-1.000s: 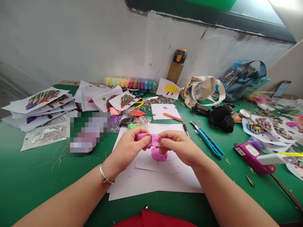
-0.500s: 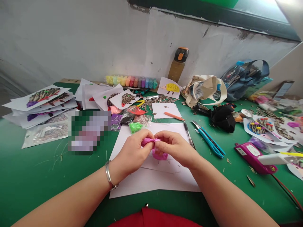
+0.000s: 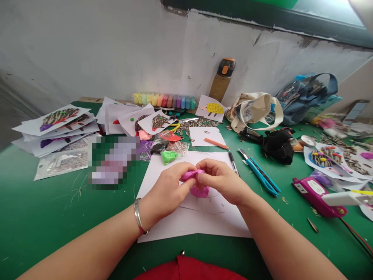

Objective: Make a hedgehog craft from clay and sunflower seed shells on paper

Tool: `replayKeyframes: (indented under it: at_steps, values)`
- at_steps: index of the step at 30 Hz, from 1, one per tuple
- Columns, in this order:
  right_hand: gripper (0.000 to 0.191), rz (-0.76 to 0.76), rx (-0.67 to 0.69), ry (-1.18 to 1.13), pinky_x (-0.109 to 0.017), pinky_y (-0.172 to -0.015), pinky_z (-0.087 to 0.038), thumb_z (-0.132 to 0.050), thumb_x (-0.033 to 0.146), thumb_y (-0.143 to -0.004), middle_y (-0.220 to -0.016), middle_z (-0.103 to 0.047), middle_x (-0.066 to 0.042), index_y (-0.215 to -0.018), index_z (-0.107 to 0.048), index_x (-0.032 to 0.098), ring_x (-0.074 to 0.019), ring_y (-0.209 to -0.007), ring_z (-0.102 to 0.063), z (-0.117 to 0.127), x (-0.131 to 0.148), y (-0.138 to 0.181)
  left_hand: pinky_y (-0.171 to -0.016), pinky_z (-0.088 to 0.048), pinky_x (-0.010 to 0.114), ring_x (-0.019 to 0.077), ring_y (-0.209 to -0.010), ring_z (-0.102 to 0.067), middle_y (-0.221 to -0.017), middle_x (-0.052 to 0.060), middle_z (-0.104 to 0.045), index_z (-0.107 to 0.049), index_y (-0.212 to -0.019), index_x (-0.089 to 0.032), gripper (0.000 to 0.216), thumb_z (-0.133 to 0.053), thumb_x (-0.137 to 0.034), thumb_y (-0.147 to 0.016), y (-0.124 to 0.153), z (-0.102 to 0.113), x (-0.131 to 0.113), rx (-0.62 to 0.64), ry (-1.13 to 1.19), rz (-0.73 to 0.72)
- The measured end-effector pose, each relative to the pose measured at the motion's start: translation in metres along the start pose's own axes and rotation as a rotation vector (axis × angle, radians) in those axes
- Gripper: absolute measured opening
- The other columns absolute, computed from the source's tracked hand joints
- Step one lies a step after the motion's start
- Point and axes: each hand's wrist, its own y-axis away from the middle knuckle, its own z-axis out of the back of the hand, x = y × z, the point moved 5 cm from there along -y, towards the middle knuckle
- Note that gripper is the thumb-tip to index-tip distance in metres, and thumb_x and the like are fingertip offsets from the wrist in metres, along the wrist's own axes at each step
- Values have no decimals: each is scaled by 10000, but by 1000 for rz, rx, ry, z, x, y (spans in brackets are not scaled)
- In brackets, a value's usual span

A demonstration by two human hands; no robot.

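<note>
Between my two hands is a lump of pink modelling clay, held just over a white sheet of paper with pencil lines on it. My left hand pinches the clay's upper left side with thumb and fingers. Opposite it, my right hand grips the upper right side, its fingers curled. Part of the clay is hidden by the fingertips, and whether a clear wrapper surrounds it I cannot tell. Just beyond the hands lies a bright green clay packet. A black pen rests at the paper's right edge.
A blue utility knife and a magenta glue gun lie to the right. Hedgehog pictures are stacked at the left. Sunflower seeds, clay packets and a bottle stand or lie toward the wall.
The view has shifted slightly, so things appear a little further right. My hands still grip the pink clay; my right fingers have shifted, and more of its lower part shows.
</note>
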Motion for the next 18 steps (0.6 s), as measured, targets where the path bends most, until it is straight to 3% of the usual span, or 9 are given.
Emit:
replayKeyframes:
  at_steps: [4,9,14,18]
  values:
    - [194,22,3,25,-270,-613,-514,-682,334,-833,-724,-647,-8,-902,-630,160,-136,-661,-631,2,3,1,-713,-445,252,149,-778,-590,-859,-10,-660,-645,-924,-220,83,-568,-252,-915,1,3,-1,-1,-2,-18]
    - [35,-16,-76,77,-258,-549,-496,-605,198,-802,-634,-601,37,-823,-579,192,-130,-581,-617,-2,-1,-2,-740,-453,255,155,-802,-607,-881,-5,-676,-662,-948,-223,102,-568,-230,-910,1,0,0,-15,-31,-32]
    - [105,-21,-166,164,-239,-480,-466,-544,124,-702,-607,-563,56,-763,-540,209,-119,-513,-576,-2,-4,-6,-742,-462,259,167,-820,-618,-918,8,-696,-674,-952,-230,125,-557,-226,-908,1,-4,1,-25,-42,-26]
    - [115,8,-189,291,-242,-504,-469,-524,139,-720,-655,-582,35,-789,-587,207,-124,-557,-575,1,-2,-6,-736,-458,258,165,-805,-612,-889,6,-686,-672,-960,-227,127,-555,-244,-913,-1,-2,3,-29,-37,-10]
